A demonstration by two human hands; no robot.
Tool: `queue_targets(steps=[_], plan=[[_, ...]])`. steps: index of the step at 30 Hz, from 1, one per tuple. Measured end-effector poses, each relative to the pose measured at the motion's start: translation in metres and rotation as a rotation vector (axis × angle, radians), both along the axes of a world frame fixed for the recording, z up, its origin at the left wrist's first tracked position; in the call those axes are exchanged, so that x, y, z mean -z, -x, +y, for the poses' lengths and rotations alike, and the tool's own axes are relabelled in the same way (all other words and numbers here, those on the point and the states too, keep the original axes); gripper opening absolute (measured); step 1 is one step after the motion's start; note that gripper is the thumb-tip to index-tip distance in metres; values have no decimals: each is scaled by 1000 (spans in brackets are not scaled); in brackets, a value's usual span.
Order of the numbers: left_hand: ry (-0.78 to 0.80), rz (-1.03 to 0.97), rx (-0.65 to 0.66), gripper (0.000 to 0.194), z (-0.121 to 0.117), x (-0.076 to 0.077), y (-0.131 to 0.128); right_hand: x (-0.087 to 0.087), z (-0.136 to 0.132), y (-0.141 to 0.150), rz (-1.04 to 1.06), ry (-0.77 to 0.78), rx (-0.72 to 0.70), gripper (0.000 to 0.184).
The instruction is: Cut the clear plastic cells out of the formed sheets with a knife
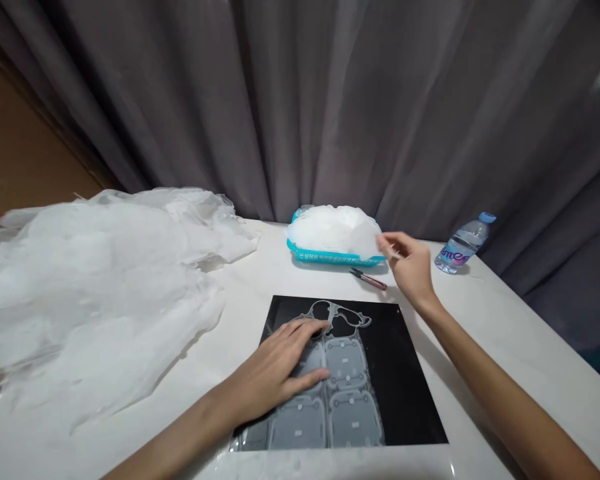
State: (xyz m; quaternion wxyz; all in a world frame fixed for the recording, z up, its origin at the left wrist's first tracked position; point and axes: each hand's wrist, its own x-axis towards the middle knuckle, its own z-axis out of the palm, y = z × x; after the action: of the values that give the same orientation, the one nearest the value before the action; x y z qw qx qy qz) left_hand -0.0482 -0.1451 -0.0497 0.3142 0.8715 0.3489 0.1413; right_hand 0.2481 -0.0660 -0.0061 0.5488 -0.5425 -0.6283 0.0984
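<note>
My left hand (287, 363) lies flat with its fingers spread on clear, greyish moulded plastic pieces (347, 363) joined together. They rest on a black board (405, 373), and cut-out loops of similar plastic (353, 319) stick out beyond my fingertips. Part of the plastic is hidden under the hand. At the right end of a turquoise basket (325, 257), my right hand (410, 263) has thumb and fingers pinched at the edge of a thin white sheet (365, 239). The sheet belongs to the white pile (325, 227) heaped in the basket.
Small thread snips (369, 279) lie in front of the basket. A capped water bottle (464, 243) stands at the back right. Crumpled, filmy white sheets (95, 280) cover the table's left side. Grey curtains (300, 100) hang behind the white table (510, 320).
</note>
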Motion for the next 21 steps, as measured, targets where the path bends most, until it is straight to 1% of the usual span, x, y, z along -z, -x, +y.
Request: queue_targets(steps=[1,2,3,4,5,7,9,10,12,14,16,18,20,21], plan=[[-51,37,22,63,0,1,0,-7,14,-9,-10,-58,95,29],[-92,67,38,63,1,2,0,-13,28,-17,-109,-130,229,31],[-127,92,46,63,2,3,1,-17,42,-22,-224,-156,315,33],[-158,111,44,63,2,4,1,-20,55,-26,-325,-153,354,36],[-186,124,34,64,3,6,1,-21,67,-28,-372,-141,339,35],[-235,135,6,64,5,9,3,-20,84,-28,-449,-101,260,28],[-274,130,-15,64,6,12,4,-15,92,-25,-497,-63,168,25],[-289,127,-21,64,7,13,5,-12,91,-24,-511,-49,133,26],[-308,119,-23,64,8,15,5,-9,83,-22,-511,-39,91,34],[-325,100,-31,63,8,15,4,-9,64,-19,-481,-50,77,47],[-336,73,-35,59,8,12,3,-9,36,-14,-437,-71,66,61],[-325,45,-13,49,6,6,0,-6,-1,-6,-381,-70,4,69],[-286,21,26,39,2,0,-4,0,-40,1,-171,62,-262,71],[-260,13,41,38,0,-3,-6,5,-59,4,-105,183,-413,72]])
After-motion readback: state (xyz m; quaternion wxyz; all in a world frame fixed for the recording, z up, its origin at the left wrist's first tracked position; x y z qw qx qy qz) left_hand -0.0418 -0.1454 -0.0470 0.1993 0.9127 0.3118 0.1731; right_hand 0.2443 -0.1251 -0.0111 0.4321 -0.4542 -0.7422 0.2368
